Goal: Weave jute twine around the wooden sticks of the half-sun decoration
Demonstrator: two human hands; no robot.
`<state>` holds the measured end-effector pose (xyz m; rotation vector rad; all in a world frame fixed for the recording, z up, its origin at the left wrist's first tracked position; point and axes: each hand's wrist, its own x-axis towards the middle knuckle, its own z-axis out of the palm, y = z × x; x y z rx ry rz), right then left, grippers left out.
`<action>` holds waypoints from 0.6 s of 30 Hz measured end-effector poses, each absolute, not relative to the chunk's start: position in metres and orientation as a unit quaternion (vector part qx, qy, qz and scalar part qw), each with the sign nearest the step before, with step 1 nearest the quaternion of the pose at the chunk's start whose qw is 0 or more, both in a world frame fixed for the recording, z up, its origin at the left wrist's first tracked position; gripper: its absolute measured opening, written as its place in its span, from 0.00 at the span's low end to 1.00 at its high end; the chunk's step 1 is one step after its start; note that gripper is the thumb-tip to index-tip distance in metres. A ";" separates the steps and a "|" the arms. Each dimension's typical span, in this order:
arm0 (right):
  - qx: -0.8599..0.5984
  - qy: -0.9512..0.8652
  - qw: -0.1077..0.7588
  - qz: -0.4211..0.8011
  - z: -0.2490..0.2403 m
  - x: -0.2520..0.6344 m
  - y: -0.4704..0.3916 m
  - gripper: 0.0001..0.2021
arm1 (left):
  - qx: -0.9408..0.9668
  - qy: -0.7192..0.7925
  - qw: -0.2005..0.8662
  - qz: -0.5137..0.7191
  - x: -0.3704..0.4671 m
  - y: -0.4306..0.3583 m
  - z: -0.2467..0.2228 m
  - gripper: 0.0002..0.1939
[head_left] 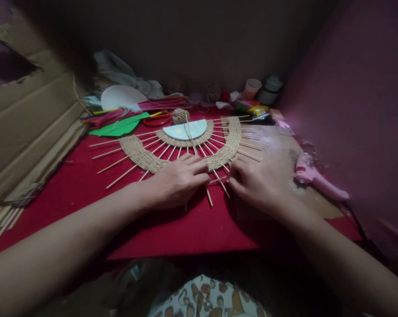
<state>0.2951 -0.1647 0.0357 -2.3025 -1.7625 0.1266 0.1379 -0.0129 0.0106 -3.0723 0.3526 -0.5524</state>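
A half-circle weaving of thin wooden sticks [117,176] and twine lies on the red table, its sticks fanning out from a pale blue half-disc [185,130]. A wide woven twine band [232,138] curves across the sticks. My left hand [182,178] rests over the band's lower middle, fingers bent and pressed together on the weaving. Just right of it, my right hand [254,180] is closed in a pinch on a thin strand of twine [217,179] that runs between both hands. A twine ball [180,116] sits behind the half-disc, with a strand trailing over it.
A pink glue gun [318,178] lies on a cardboard sheet [284,163] at right. Green paper [119,125], red-handled scissors [157,119] and a white paper plate [122,97] lie at back left. Cardboard [30,132] stands at left; a cup [251,89] stands at back right.
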 end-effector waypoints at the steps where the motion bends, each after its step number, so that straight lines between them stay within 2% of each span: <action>1: -0.793 -0.595 0.126 0.037 0.037 0.300 -0.160 0.04 | -0.979 0.089 -0.029 -0.183 0.136 -0.010 0.013 0.11; 4: -0.800 -0.577 0.161 0.032 0.034 0.311 -0.153 0.05 | -0.980 0.019 -0.107 -0.169 0.130 0.002 0.017 0.09; 6: -0.799 -0.570 0.187 0.042 0.030 0.314 -0.153 0.05 | -0.983 -0.013 -0.131 -0.126 0.128 0.008 0.016 0.11; 8: -0.797 -0.562 0.219 0.046 0.025 0.314 -0.155 0.05 | -0.986 -0.032 -0.135 -0.091 0.127 0.011 0.015 0.14; 12: -0.783 -0.550 0.286 0.050 0.019 0.313 -0.159 0.06 | -0.986 -0.046 -0.143 -0.073 0.129 0.011 0.014 0.12; 18: -0.765 -0.555 0.325 0.014 0.014 0.312 -0.157 0.06 | -0.986 -0.047 -0.150 -0.053 0.130 0.010 0.019 0.12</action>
